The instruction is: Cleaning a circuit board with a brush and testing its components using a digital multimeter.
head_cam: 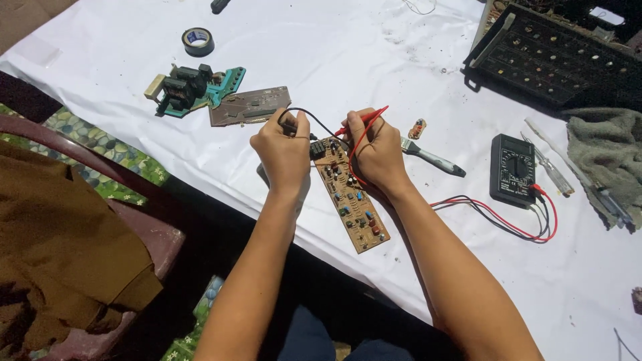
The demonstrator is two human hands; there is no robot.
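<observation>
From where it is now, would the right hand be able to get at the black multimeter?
Probably yes, once it sets down the red probe. The right hand is on the long circuit board; the black multimeter lies to its right, with only a brush and bare cloth between.

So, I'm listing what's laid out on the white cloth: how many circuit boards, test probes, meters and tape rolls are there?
Circuit boards: 3, the long brown board, the small brown board, the teal board
Test probes: 2, black probe in the left hand, red probe in the right hand
Meters: 1, black multimeter
Tape rolls: 1
Total: 7
</observation>
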